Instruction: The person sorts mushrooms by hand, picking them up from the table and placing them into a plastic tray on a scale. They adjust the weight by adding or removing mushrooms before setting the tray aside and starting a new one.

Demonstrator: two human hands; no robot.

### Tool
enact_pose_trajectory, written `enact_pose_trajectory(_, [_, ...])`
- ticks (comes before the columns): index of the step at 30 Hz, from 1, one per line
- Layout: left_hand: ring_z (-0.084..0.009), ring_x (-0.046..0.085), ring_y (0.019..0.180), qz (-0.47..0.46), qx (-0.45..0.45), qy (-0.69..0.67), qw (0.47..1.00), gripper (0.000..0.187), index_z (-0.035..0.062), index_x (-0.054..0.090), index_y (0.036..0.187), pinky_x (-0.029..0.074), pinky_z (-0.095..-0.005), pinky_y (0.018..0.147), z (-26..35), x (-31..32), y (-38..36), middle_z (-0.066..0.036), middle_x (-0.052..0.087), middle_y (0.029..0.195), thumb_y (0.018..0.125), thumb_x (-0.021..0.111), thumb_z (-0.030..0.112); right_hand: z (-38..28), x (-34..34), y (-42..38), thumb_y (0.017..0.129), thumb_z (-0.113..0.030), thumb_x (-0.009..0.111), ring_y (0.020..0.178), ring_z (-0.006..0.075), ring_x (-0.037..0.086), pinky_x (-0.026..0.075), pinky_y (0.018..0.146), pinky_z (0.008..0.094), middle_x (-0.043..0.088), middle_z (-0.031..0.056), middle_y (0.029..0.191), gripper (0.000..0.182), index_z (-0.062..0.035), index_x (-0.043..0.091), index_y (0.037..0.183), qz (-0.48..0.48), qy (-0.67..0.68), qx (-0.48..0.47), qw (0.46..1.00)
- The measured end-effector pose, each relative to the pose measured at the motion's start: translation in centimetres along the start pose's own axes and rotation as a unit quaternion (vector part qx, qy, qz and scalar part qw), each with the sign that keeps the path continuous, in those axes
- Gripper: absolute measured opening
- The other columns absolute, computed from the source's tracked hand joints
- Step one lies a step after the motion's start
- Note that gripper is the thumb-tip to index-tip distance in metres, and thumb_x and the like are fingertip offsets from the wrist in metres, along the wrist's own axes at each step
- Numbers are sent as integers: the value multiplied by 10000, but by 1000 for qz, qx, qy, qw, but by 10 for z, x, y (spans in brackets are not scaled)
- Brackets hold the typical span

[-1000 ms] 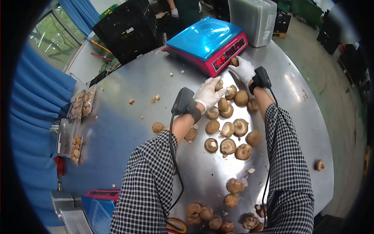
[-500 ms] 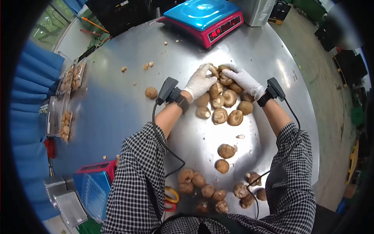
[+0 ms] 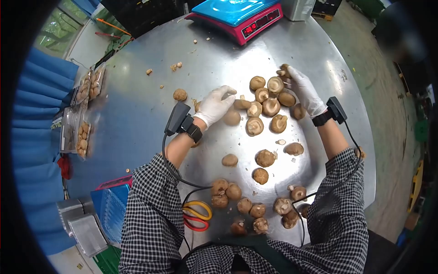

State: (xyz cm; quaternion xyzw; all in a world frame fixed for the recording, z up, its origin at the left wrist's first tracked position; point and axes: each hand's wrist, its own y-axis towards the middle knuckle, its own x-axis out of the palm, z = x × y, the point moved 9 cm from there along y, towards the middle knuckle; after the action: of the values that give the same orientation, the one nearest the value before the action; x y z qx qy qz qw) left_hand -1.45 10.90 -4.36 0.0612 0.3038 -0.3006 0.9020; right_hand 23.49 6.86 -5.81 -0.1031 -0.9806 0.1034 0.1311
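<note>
Sorting mushrooms (image 3: 267,107) on counter (image 3: 137,105): left hand (image 3: 213,106) open, flat; right hand (image 3: 305,89) loosely grasping one cap—light, unbruising grip advisable.

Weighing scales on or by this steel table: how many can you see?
2: a blue-topped scale at the table's far edge, and a second blue one partly hidden near the left elbow.

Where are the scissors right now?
In the head view the scissors lie flat on the steel table at its near edge, by the left sleeve, just left of the nearest cluster of mushrooms.
</note>
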Motion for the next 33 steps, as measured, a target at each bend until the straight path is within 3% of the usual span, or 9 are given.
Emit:
enact_pose_trajectory(10, [-317, 600, 1011, -34, 210, 246, 945, 400, 92, 588, 1200, 482, -383, 894, 93, 52, 30, -135, 595, 1123, 826, 669, 208, -30, -63, -44, 879, -225, 543, 920, 130, 588, 448, 816, 280, 627, 35, 1100, 408, -76, 552, 1259, 13, -88, -35, 995])
enact_pose_trajectory(14, [-323, 598, 1017, -107, 151, 324, 928, 412, 97, 580, 1211, 480, -392, 903, 88, 73, 39, -153, 570, 1169, 817, 664, 183, -19, -52, -55, 853, -222, 598, 848, 129, 564, 452, 733, 262, 569, 37, 1010, 352, -64, 602, 1168, -3, -275, 19, 961])
enact_pose_trajectory(16, [-346, 596, 1001, -77, 194, 293, 933, 377, 95, 586, 1159, 472, -410, 899, 89, 69, 37, -153, 590, 1120, 798, 673, 164, -36, -22, -64, 827, -238, 661, 836, 182, 589, 481, 742, 308, 580, 67, 985, 369, -81, 617, 1158, -25, -503, -150, 851])
enact_pose_trajectory(17, [-346, 596, 1001, -78, 196, 295, 932, 377, 95, 586, 1159, 472, -410, 899, 85, 69, 37, -153, 590, 1120, 798, 673, 164, -36, -16, -64, 827, -238, 661, 836, 182, 589, 481, 742, 308, 580, 67, 985, 369, -81, 617, 1158, -24, -501, -151, 852])
enact_pose_trajectory(19, [-337, 606, 960, -68, 146, 210, 964, 338, 76, 550, 1090, 476, -402, 881, 81, 57, 37, -160, 603, 1053, 789, 684, 149, -40, 3, -68, 804, -327, 697, 850, 261, 626, 511, 759, 367, 631, 118, 931, 427, -96, 641, 1159, -22, -670, -171, 722])
enact_pose_trajectory(24, [-229, 612, 967, -11, -31, -165, 986, 425, 75, 431, 1162, 480, -358, 886, 30, 17, 37, -123, 611, 1071, 824, 664, 182, -45, -13, -62, 814, -297, 706, 799, 205, 598, 489, 736, 306, 595, 53, 888, 342, -70, 677, 1069, -29, -562, -182, 806])
enact_pose_trajectory(27, [-224, 615, 993, -25, -84, -379, 921, 465, 67, 398, 1227, 483, -332, 877, 33, -4, 28, -117, 601, 1085, 856, 631, 225, -31, -58, -58, 900, -372, 634, 719, 100, 540, 453, 667, 240, 554, -19, 758, 416, -6, 665, 1095, 14, -285, 24, 958])
enact_pose_trajectory(32, [-196, 627, 953, 6, -97, -423, 901, 344, 61, 529, 1159, 487, -262, 798, 38, -13, 42, -106, 611, 1052, 891, 620, 256, -6, -123, -45, 919, -429, 609, 743, 93, 569, 463, 680, 235, 632, 33, 782, 496, 24, 663, 1113, 94, -427, 100, 894])
enact_pose_trajectory(33, [-196, 627, 953, 6, -95, -424, 900, 344, 61, 529, 1159, 487, -262, 798, 39, -11, 49, -106, 611, 1052, 891, 620, 256, -11, -116, -50, 932, -414, 578, 799, 172, 633, 499, 710, 285, 650, 81, 817, 449, -34, 645, 1162, 97, -454, 75, 883])
